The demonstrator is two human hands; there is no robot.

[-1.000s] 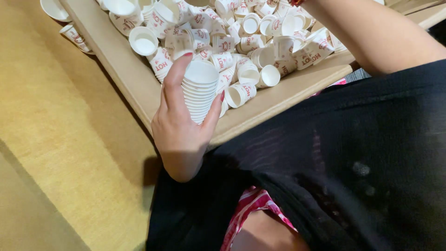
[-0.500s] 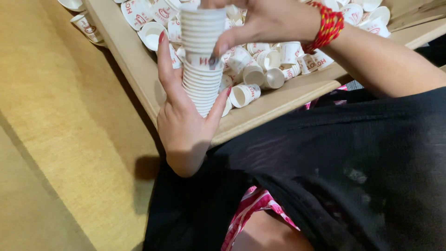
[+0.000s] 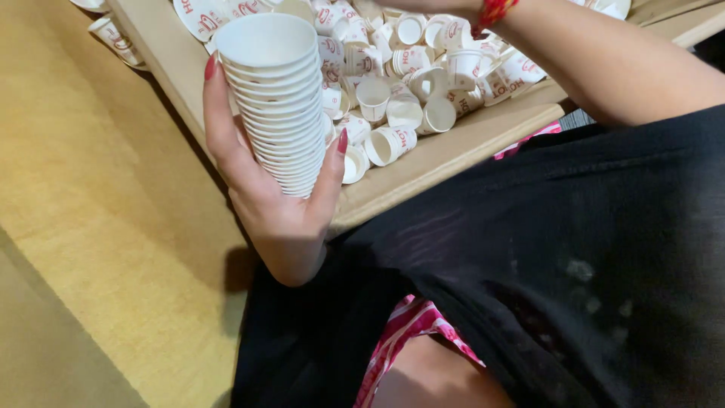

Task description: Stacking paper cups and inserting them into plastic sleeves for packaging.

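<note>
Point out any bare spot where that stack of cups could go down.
Inside the cardboard box, loose paper cups crowd everything in view. Bare patches: the box's flat front edge beside the left hand holding the stack of cups, and the tan floor left of the box.

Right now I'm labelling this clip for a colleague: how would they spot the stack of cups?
Find the shallow cardboard box of loose white paper cups along the top. At its near left edge, the left hand holds the stack of cups upright: the only nested column, while the others lie singly.
</note>
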